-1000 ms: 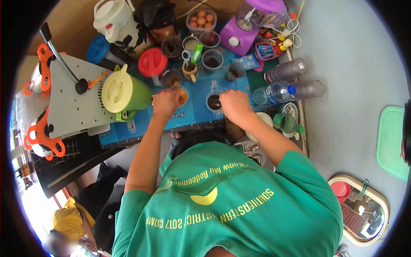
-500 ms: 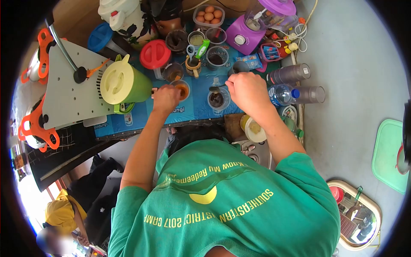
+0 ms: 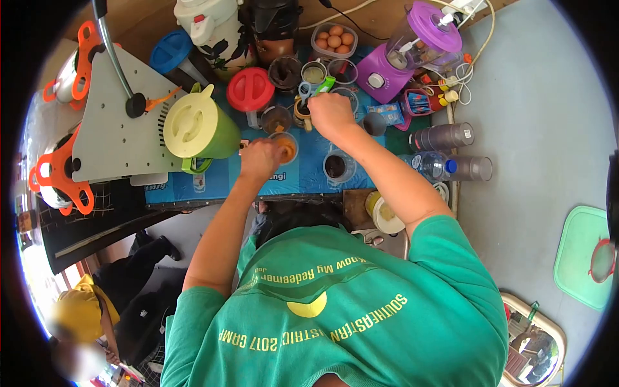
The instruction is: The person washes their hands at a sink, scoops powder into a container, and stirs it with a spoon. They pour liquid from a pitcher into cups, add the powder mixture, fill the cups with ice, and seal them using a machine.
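My left hand (image 3: 261, 160) is closed, its fingertips at the near left rim of a clear plastic cup (image 3: 293, 143) holding something orange-brown. What those fingers pinch is hidden. My right hand (image 3: 332, 116) is closed above a brown mug (image 3: 299, 117) with several utensils in it, beside a bright green handle (image 3: 326, 84). Whatever it grips cannot be made out. Below it, another clear cup (image 3: 338, 167) with dark contents stands on the blue table cover (image 3: 245, 177). A grey cup (image 3: 374, 124) stands to the right of my right hand.
A green pitcher with a pale yellow lid (image 3: 193, 129) stands left. At the back are a red-lidded container (image 3: 250, 90), an egg box (image 3: 334, 40) and a purple blender (image 3: 380, 76). Bottles (image 3: 431, 164) lie along the right edge. A person in yellow (image 3: 80, 313) is at lower left.
My right hand has moved from the dark-filled cup, where it held a spoon, up and left to the utensil mug. My left hand stays at the orange-brown cup. The view has shifted slightly.
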`<state>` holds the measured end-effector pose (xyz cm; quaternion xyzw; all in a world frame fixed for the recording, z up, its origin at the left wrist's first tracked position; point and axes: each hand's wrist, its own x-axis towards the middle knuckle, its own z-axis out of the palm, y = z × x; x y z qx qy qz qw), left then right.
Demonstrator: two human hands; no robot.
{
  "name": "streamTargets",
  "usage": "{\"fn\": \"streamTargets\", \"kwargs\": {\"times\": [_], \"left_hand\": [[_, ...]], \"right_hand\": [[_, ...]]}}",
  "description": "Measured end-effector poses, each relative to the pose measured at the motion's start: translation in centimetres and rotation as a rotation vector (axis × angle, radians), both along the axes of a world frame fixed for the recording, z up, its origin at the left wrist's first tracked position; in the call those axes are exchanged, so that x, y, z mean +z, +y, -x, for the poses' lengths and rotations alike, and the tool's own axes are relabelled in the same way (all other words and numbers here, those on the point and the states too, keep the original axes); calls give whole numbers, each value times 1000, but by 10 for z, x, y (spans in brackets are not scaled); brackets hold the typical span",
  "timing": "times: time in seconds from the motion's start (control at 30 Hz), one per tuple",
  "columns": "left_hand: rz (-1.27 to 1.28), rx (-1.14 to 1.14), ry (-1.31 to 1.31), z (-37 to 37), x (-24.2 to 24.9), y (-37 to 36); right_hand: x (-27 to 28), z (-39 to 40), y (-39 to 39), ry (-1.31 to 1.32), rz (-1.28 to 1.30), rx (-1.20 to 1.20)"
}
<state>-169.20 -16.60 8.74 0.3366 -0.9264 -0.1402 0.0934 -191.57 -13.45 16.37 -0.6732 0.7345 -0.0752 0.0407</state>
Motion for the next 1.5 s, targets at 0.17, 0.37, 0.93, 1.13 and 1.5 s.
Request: {"fn": "streamTargets", "kwargs": {"times": [0.17,0.37,0.93,1.13,1.5], "left_hand": [[-44,-94,-69,0,-6,-2],[4,-82,-117,2,-2,-4],[-27,-94,-84,10,-5,-8],[-23,-72,-102,18,6,-4],[-19,-53,-40,19,-4,-5]], "right_hand": [[-28,-4,-13,30,-26,74],[-42,-6,-10,-42,-16,26],[-28,-40,115,-532,274,-177],[-71,-89,143,-780,0,-240],[-142,-113,81,-1130,204,-519]]}}
